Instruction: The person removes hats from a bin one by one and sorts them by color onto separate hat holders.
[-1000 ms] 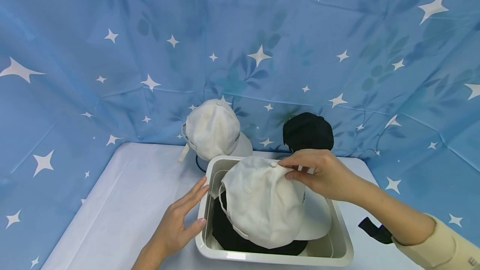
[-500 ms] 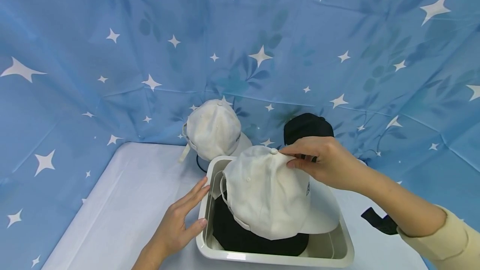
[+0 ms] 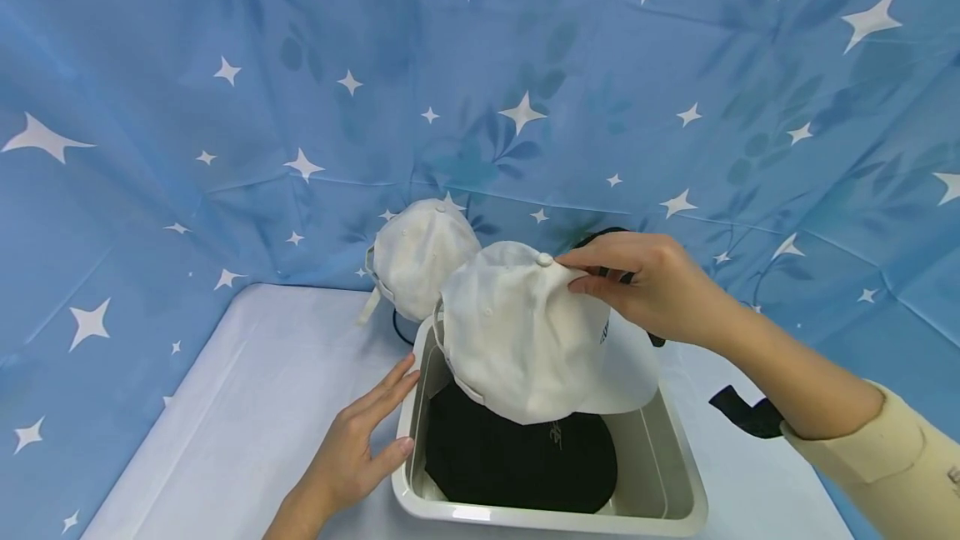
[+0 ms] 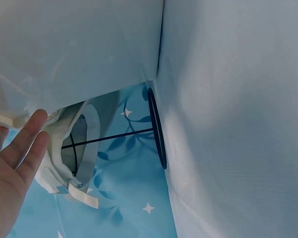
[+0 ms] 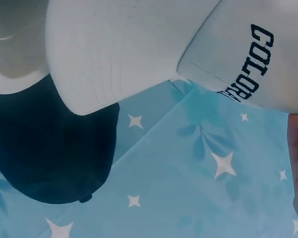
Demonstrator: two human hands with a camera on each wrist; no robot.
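Note:
My right hand [image 3: 660, 286] pinches a white baseball cap [image 3: 525, 340] by its crown, beside the top button. The cap hangs over the back part of a pale plastic bin [image 3: 555, 517], brim to the right; dark letters show on its front panel [image 5: 251, 62] in the right wrist view. Inside the bin lies a black cap [image 3: 517, 461] with light script on it. My left hand [image 3: 356, 440] has its straight fingers at the bin's left rim. In the left wrist view that hand [image 4: 12, 173] appears beside the bin's outer wall [image 4: 74, 49].
Behind the bin's left corner, a second white cap [image 3: 423, 261] sits on a black wire stand [image 4: 158, 129]. Another black cap [image 5: 54, 148] is at the back right, mostly hidden by my right hand in the head view. A starry blue curtain [image 3: 375, 140] hangs behind the white-covered table [image 3: 247, 407].
My right hand has raised the white cap and carried it back from low in the bin, uncovering more of the black cap inside. The left hand has stayed at the rim.

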